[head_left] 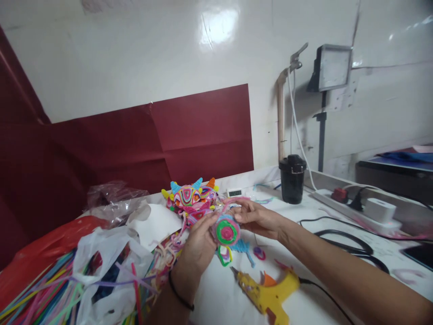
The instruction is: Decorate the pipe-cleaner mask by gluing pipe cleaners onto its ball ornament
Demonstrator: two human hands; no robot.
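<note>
Between both hands is a round coil of pipe cleaner (227, 231), with a pink centre, a green ring and a pink outer ring. My left hand (199, 241), with a dark band at the wrist, grips its left edge. The fingers of my right hand (252, 217) pinch its upper right side, and a pink strand shows by them. Just below lie a green, yellow and white loop (224, 255), a light blue pipe-cleaner piece (244, 249) and a small purple-pink oval (259, 253). Behind the hands sits a colourful horned pipe-cleaner figure (187, 198).
A yellow glue gun (265, 293) lies in front, its cord trailing right. Plastic bags (108, 257) and many loose pipe cleaners (43, 289) fill the left. At right are a black lidded cup (292, 179), a power strip (355, 214), coiled cables and a phone (419, 253).
</note>
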